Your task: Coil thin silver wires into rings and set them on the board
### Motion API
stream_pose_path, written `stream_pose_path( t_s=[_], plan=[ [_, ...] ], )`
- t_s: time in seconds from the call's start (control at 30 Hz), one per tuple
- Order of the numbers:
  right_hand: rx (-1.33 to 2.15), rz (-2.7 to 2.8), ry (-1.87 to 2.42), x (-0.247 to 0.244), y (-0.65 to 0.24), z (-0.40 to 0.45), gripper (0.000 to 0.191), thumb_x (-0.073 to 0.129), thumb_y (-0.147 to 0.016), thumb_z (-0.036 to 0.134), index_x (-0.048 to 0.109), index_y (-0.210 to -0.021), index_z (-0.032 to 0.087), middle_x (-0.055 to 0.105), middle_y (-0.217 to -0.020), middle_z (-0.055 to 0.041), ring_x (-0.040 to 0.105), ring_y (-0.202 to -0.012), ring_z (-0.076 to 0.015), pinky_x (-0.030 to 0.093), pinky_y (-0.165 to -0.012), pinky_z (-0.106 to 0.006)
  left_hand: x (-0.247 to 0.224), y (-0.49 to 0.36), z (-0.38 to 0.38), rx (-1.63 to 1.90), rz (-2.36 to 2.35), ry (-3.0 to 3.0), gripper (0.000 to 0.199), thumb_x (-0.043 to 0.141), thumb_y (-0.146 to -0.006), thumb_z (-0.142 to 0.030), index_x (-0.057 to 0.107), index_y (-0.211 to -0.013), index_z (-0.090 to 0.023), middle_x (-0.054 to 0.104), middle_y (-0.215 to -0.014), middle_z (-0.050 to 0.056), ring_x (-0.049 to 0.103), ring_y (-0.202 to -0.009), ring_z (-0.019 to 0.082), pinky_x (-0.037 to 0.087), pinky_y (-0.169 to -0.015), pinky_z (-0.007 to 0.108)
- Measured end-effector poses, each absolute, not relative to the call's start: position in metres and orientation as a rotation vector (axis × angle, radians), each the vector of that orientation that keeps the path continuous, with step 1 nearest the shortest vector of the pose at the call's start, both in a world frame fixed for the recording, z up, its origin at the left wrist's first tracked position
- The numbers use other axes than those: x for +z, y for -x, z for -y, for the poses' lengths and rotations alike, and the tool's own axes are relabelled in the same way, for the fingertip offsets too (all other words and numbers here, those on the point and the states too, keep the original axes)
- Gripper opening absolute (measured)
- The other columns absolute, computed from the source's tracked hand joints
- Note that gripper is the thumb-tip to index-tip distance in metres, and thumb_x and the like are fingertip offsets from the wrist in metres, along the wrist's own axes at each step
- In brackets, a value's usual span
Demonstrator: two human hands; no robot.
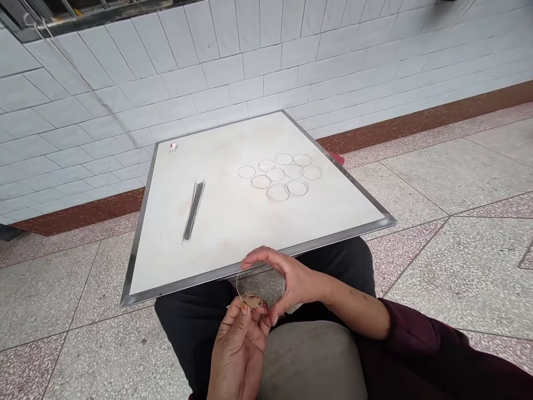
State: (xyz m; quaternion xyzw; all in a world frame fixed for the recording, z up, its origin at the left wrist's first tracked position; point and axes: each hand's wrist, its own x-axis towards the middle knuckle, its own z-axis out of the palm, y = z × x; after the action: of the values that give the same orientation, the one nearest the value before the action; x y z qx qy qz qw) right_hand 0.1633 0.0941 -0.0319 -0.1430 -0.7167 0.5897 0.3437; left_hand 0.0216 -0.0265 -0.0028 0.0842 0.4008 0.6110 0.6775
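Note:
Over my lap, just off the table's front edge, my left hand [241, 339] pinches the lower part of a thin wire ring [237, 282] between thumb and finger. Curved around the ring's top and right side is my right hand [287, 280], its fingers touching the wire. A small brown piece [253, 301] shows at the left fingertips; what it is, I cannot make out. On the white table [225, 222], several wire rings [278, 193] lie grouped at the right, some overlapping. A bundle of straight thin wires [194, 211] rests at the left of the tabletop.
A small red and white item [173, 147] sits near the table's back left corner. The table has a grey metal rim. Behind it stands a white tiled wall [233, 72], with a barred window at the upper left. My knees are under the front edge.

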Motion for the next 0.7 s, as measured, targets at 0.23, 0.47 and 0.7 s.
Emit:
stream_pose_path(
  t_s=[0.23, 0.47, 0.7],
  plan=[
    [1.520, 1.860, 0.384, -0.0341, -0.1639, -0.0938, 0.093, 0.097, -0.049, 0.040, 0.053, -0.129, 0.027, 0.057, -0.128, -0.0075, 0.054, -0.121, -0.0246, 0.039, -0.108, -0.041, -0.0071, -0.0180, 0.0294, 1.374, -0.916, -0.194, 0.019, 0.078, -0.079, -0.030, 0.077, -0.093, -0.017, 0.070, -0.088, 0.006, 0.063, -0.083, 0.017, 0.053, -0.085, 0.032],
    [1.556, 1.889, 0.377, -0.0337, -0.1638, -0.0944, 0.095, 0.096, -0.049, 0.039, 0.051, -0.131, 0.026, 0.054, -0.130, -0.0083, 0.054, -0.122, -0.0249, 0.040, -0.108, -0.042, -0.0077, -0.0174, 0.0281, 1.383, -0.932, -0.148, 0.019, 0.084, -0.072, -0.028, 0.077, -0.086, -0.016, 0.067, -0.081, 0.004, 0.063, -0.081, 0.016, 0.054, -0.081, 0.030],
    [1.529, 1.871, 0.279, -0.0415, -0.1624, -0.0959, 0.112, 0.097, -0.045, 0.040, 0.040, -0.141, 0.030, 0.049, -0.139, -0.0097, 0.049, -0.131, -0.0261, 0.036, -0.112, -0.042, -0.0095, -0.0165, 0.0240, 1.397, -0.925, -0.049, 0.021, 0.089, -0.065, -0.025, 0.074, -0.077, -0.016, 0.064, -0.075, 0.001, 0.060, -0.072, 0.012, 0.055, -0.075, 0.026]
  ],
)
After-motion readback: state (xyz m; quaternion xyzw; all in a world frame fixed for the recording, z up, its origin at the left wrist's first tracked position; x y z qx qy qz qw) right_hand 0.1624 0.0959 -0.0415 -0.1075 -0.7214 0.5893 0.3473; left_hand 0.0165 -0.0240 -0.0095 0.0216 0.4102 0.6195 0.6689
